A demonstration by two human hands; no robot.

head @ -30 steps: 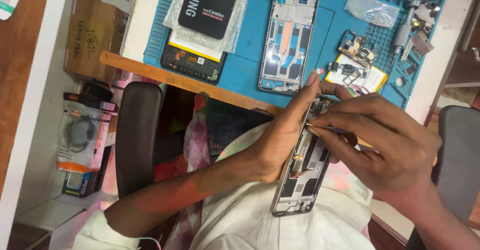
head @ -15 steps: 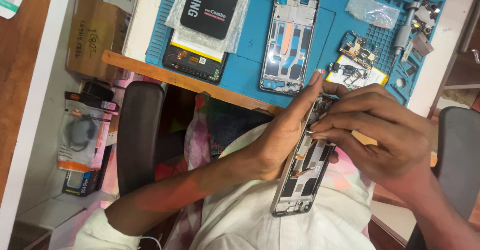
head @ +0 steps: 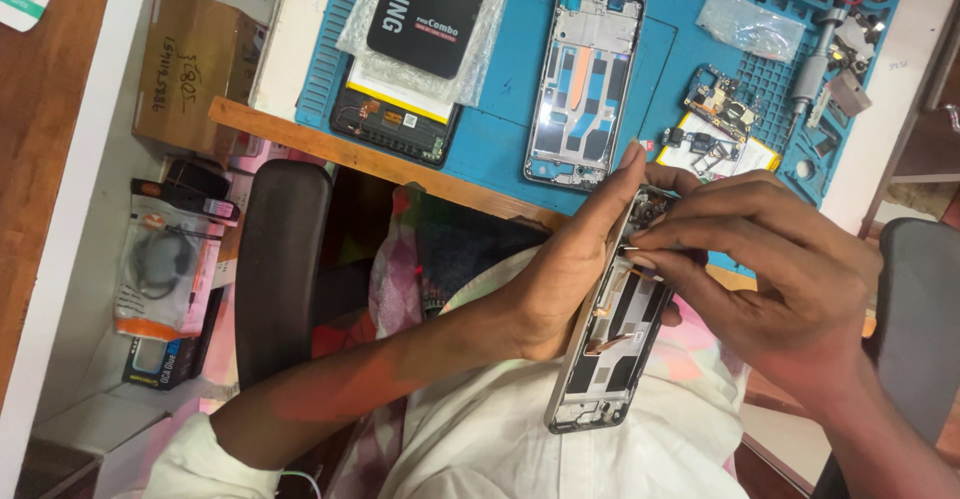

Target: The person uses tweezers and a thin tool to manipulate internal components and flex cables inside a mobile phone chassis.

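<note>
1. Blue, ridged and cluttered, a repair mat [head: 500, 149] covered the desk [head: 300, 129] at the top of the view, its wooden edge running slantwise above the person's lap.
2. On the mat lay a bare phone frame [head: 583, 84], stripped and face up; to its left sat a black packaged battery [head: 430, 9] in clear wrap, lying over a dark phone panel [head: 395, 119].
3. To the right of the frame rested a small circuit board [head: 722, 114], a clear plastic bag [head: 750, 24] and a metal screwdriver [head: 812, 64].
4. The left hand [head: 570, 269] held an opened phone [head: 615, 329] over the lap, below the desk edge, fingers stretched flat along its left side and the palm behind it, so the phone stood tilted with its insides facing right.
5. The right hand [head: 780, 279] came in from the right, fingers pinched together on a thin tool whose tip met the upper part of the phone; the tool itself was mostly hidden and I could not tell its kind.
6. A black chair arm [head: 280, 259] stood left of the lap, and beyond it small packaged accessories [head: 165, 269] and a cardboard box [head: 195, 69] lay beside the desk.
</note>
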